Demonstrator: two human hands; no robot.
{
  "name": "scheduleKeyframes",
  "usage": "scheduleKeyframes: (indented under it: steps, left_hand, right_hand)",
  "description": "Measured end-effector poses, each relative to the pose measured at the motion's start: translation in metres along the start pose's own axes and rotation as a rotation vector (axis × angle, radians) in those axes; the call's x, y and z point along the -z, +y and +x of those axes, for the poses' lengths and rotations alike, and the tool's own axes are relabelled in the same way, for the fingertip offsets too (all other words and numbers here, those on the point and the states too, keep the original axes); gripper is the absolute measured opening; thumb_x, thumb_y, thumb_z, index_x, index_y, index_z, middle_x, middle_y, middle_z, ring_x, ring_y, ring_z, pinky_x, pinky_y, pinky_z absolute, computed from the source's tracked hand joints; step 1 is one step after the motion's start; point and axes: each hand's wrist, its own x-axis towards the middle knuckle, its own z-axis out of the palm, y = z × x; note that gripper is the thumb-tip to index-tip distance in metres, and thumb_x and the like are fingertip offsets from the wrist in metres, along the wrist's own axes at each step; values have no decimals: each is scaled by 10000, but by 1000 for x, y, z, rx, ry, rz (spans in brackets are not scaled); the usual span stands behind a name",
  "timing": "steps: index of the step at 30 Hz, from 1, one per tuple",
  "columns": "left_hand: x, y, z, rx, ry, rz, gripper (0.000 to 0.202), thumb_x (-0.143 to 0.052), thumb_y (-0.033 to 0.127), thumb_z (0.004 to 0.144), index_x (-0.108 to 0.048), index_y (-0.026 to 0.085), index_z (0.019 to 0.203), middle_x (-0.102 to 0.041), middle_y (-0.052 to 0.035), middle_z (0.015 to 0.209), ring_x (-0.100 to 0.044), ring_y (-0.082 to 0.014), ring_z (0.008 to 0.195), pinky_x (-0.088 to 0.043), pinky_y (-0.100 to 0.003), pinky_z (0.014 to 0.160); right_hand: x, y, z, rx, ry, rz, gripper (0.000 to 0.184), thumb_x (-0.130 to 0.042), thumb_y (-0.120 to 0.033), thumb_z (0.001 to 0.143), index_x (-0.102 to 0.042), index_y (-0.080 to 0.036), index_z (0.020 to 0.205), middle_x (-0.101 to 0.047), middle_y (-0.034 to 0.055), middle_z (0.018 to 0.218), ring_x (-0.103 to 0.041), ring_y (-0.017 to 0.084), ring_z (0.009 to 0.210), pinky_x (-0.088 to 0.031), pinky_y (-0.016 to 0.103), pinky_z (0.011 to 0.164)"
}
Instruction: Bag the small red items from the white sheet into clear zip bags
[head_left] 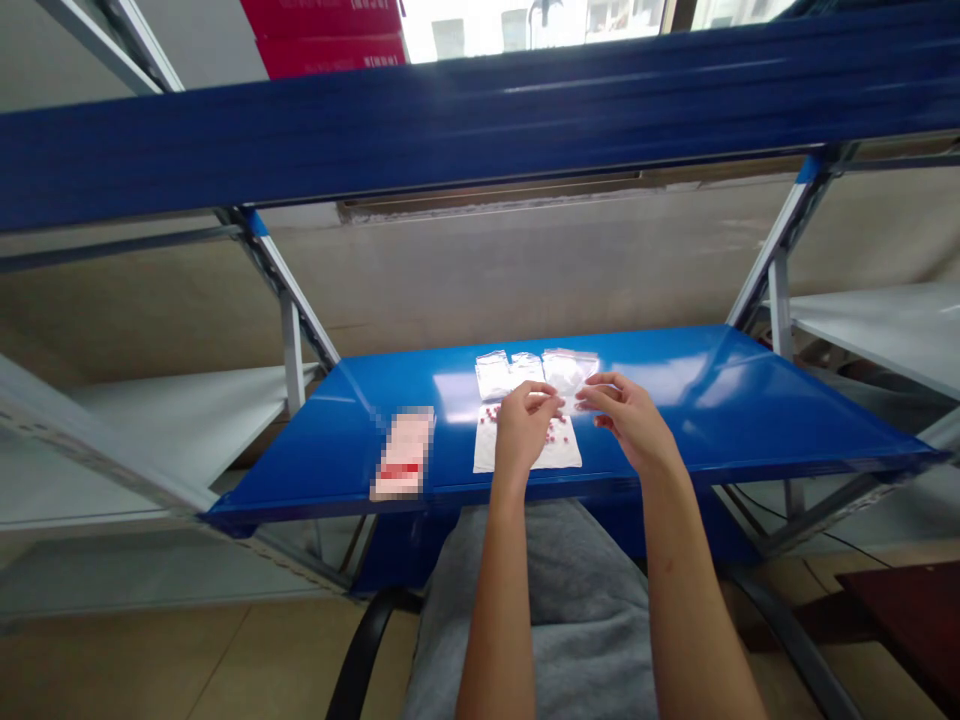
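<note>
Both my hands are over a blue shelf board point(712, 400). My left hand point(523, 425) and my right hand point(626, 412) pinch the two ends of a small clear plastic bag point(569, 385), fingers curled. Under my left hand lies a white sheet point(559, 455) with several small red beads point(489, 413) scattered on it. Two more clear bags point(493, 374) lie just beyond the sheet, side by side.
A blurred pink and red packet point(403, 456) lies on the board to the left. A blue beam point(480, 120) of the rack runs overhead. White shelves point(885, 325) flank both sides. My grey-clad lap point(555, 600) and a chair arm point(360, 650) are below.
</note>
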Motion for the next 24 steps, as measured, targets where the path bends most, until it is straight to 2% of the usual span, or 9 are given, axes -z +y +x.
scheduleKeyframes:
  steps: [3, 5, 7, 10, 12, 14, 17, 20, 24]
  left_hand:
    - [27, 3, -34, -16, -69, -29, 133, -706, 242, 818, -680, 179, 932, -751, -37, 804, -714, -167, 738, -537, -254, 698]
    - [46, 4, -47, -15, -114, 2, 190, -714, 231, 796, -699, 177, 977, -747, -29, 813, -705, -165, 750, -549, -267, 743]
    - [64, 3, -53, 9, -118, 29, 219, -713, 237, 790, -704, 176, 1000, -743, -27, 822, -698, -167, 757, -551, -275, 754]
    - [87, 0, -58, 36, -121, 87, 239, -698, 248, 804, -707, 178, 1032, -736, -23, 815, -696, -173, 763, -551, -286, 767]
    - [99, 1, -62, 38, -122, 162, 256, -676, 256, 830, -712, 188, 1074, -739, -22, 819, -703, -183, 779, -552, -299, 781]
    - [107, 4, -68, 24, -66, 296, 264, -667, 283, 859, -721, 205, 1105, -754, -33, 869, -716, -201, 835, -551, -319, 803]
    - [108, 17, -76, -70, 67, 539, 338, -735, 329, 845, -723, 231, 1169, -765, -63, 1099, -706, -248, 1054, -543, -365, 917]
    - [97, 28, -81, -203, 98, 704, 546, -824, 320, 783, -666, 233, 1299, -692, -90, 1337, -627, -288, 1259, -485, -420, 1081]
    - [78, 31, -80, -225, 82, 892, 631, -819, 285, 791, -604, 174, 1374, -669, -145, 1360, -597, -349, 1296, -448, -511, 1123]
  right_hand:
    - [-12, -2, -33, -31, -47, 66, 628, -818, -464, 744, -559, -260, 1278, -746, 57, 1031, -714, 229, 931, -473, 261, 641]
    - [-20, -3, -41, -13, -102, 84, 674, -822, -442, 753, -525, -289, 1338, -739, 51, 1082, -703, 215, 920, -491, 271, 663]
    - [-25, -3, -42, 22, -169, 61, 533, -813, -418, 761, -592, -268, 1223, -737, 34, 1004, -693, 197, 862, -489, 268, 654]
    - [-34, -4, -42, 36, -268, -13, 284, -791, -393, 764, -644, -211, 926, -707, 18, 810, -691, 189, 772, -478, 260, 614]
    - [-41, -6, -43, 11, -320, -58, 251, -786, -381, 753, -632, -198, 834, -695, 18, 739, -700, 194, 737, -488, 263, 602]
    - [-50, -8, -46, -14, -357, -89, 247, -780, -375, 743, -622, -194, 802, -692, 19, 696, -706, 200, 706, -499, 266, 589]
    - [-68, -10, -50, -20, -380, -95, 236, -759, -375, 742, -615, -195, 790, -677, 11, 665, -705, 200, 678, -510, 268, 569]
    - [-83, -9, -54, -8, -355, -88, 229, -738, -386, 743, -600, -204, 761, -652, -3, 644, -680, 187, 627, -508, 271, 545]
    - [-93, -6, -56, 36, -315, -100, 217, -720, -384, 761, -596, -207, 749, -677, 13, 655, -709, 207, 662, -526, 294, 596]
